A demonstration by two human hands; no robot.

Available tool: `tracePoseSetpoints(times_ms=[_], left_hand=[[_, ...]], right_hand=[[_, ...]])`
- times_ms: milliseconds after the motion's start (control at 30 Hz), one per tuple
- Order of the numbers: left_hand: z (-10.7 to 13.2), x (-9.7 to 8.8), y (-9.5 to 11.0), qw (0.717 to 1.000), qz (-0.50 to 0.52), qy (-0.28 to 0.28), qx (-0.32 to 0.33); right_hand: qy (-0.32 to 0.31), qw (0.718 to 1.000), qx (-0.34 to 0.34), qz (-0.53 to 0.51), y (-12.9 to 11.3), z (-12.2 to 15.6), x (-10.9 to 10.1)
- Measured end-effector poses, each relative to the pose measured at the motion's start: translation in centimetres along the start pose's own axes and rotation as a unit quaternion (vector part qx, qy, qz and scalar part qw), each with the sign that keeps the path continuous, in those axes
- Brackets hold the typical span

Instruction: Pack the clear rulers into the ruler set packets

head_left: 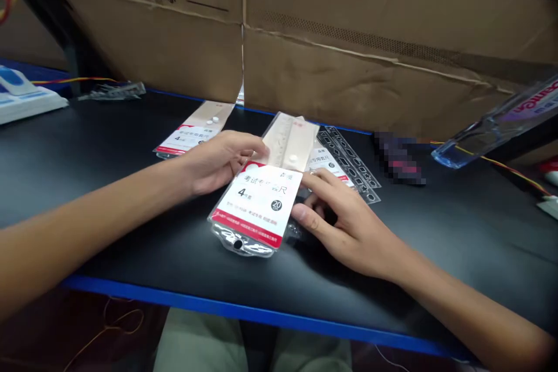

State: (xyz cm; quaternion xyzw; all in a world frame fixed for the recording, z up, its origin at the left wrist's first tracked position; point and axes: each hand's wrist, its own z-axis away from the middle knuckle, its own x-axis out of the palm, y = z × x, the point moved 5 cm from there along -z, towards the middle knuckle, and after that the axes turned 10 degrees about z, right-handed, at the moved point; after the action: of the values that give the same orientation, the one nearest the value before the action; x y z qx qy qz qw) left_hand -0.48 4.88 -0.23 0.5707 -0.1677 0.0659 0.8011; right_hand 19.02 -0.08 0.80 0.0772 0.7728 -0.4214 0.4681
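**Packaged ruler set** (pixel 257 209), held between the two hands, tilted up at its far end. A clear plastic bag encloses a white-and-red printed card, with a pale ruler showing above the card; the hang hole (pixel 238 243) points toward the person. The pack appears light, its slick film likely to slip and crimp, while the card and ruler give it some stiffness; the card's long edges seem the surest hold.

**Left hand** (pixel 220 163): fingers curved and resting against the pack's upper left edge, in a light hold, not clenched.

**Right hand** (pixel 344 221): thumb and fingers spread along the pack's right edge, with some fingers passing beneath it, in a loose grasp.

Beyond the right fingertips lie a **second pack** (pixel 326 160) and a **dark stencil ruler** (pixel 349 165); beyond the left hand lies a **third pack** (pixel 192 131). All rest on a **black workbench** (pixel 392 244) with a blue front edge, which runs just below the hands. Bench surface extends to the right of the right hand, as far as a **clear plastic bottle** (pixel 492 128). A **cardboard carton** (pixel 152 35) stands along the far side, limiting movement forward.
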Motion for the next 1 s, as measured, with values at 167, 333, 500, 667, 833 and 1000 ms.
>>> tracePoseSetpoints(times_ms=[167,333,500,667,833,1000], left_hand=[[1.3,1.3,-0.9,0.996,-0.003,-0.069,-0.054],[1.5,2.0,-0.5,0.991,0.046,-0.124,-0.021],[1.6,2.4,-0.8,0.988,0.061,-0.141,-0.013],[2.6,3.6,-1.5,0.983,0.027,-0.179,-0.003],[3.3,4.4,-1.6,0.982,-0.012,-0.184,0.032],[3.6,4.7,-1.4,0.976,-0.054,-0.204,0.054]], right_hand=[[-0.037,0.999,-0.019,-0.001,-0.4,-0.1,0.0],[0.103,0.991,0.037,-0.073,1.0,0.1,-1.4],[0.204,0.92,0.144,-0.301,3.5,0.0,-2.1],[0.055,0.895,0.152,-0.416,3.5,-0.7,-0.4],[0.032,0.905,0.142,-0.399,3.4,-0.3,-0.3],[0.042,0.922,0.139,-0.36,3.3,-0.1,-0.4]])
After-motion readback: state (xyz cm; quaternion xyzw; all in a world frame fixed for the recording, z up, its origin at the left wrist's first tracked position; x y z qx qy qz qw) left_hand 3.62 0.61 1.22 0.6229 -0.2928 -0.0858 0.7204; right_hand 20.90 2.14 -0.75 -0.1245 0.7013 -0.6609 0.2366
